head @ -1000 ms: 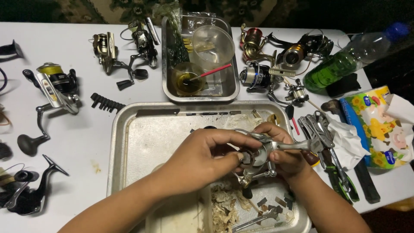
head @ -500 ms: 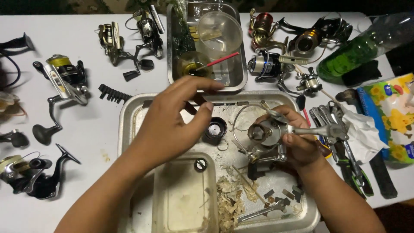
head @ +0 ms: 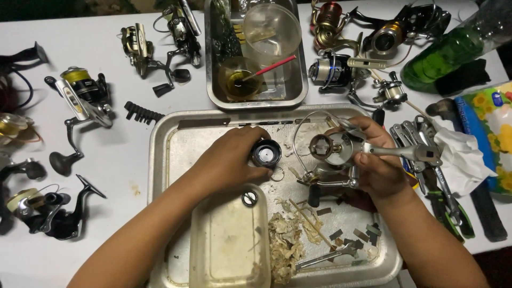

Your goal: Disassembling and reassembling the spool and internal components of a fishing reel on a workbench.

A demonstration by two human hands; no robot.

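Note:
Over a large metal tray (head: pixel 160 154), my right hand (head: pixel 376 165) grips the body of a silver spinning reel (head: pixel 333 152), its rotor facing up and its handle arm sticking out to the right. My left hand (head: pixel 229 160) rests on the tray with its fingers around a small black spool (head: pixel 265 153) just left of the reel. A small round black part (head: pixel 249 198) lies on the rim of a shallow plastic dish (head: pixel 229 245) below my left hand. Greasy paper scraps (head: pixel 285 240) and small metal parts lie in the tray's lower half.
Several fishing reels lie on the white table: at the left (head: pixel 80 96), lower left (head: pixel 50 213) and top right (head: pixel 389 34). A smaller steel tray (head: pixel 213 80) with cups stands at the back. A green bottle (head: pixel 448 53), pliers (head: pixel 432 176), tissue (head: pixel 461 157) and a tissue pack (head: pixel 493 128) lie right.
My left hand came off the reel, lifted towards the back, then came down on the tray with the black spool in its fingers. My right hand still holds the reel, now without the spool.

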